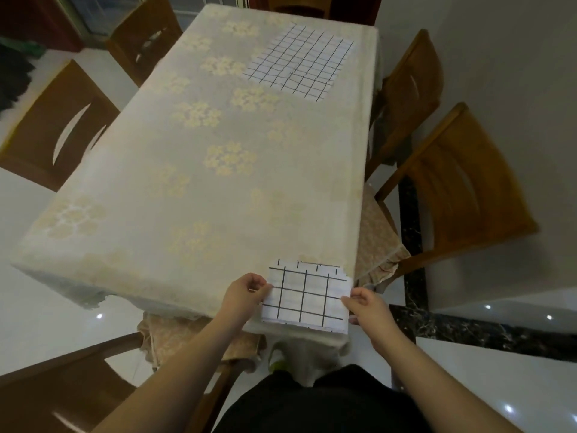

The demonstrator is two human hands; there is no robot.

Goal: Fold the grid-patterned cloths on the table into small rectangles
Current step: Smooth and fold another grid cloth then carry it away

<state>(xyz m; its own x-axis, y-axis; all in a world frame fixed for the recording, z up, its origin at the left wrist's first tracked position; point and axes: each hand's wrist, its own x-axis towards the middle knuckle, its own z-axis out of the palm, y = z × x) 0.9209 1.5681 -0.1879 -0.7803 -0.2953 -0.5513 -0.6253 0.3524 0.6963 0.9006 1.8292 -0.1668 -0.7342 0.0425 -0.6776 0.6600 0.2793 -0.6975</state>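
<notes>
At table's near edge, left hand [243, 292] and right hand [364, 307] pinching folded cloth [307, 296].

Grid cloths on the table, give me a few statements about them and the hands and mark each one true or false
1. Both hands grip the small folded cloth at the near edge of the table. True: the left hand holds its left side, the right hand its right side.
2. The larger grid cloth lies at the near left corner. False: it lies spread out at the far right of the table.
3. The two grid cloths touch each other. False: a long stretch of flowered tablecloth separates them.
4. Wooden chairs stand along the table's right side. True.
5. The folded cloth hangs partly over the table's near edge. True.
</notes>
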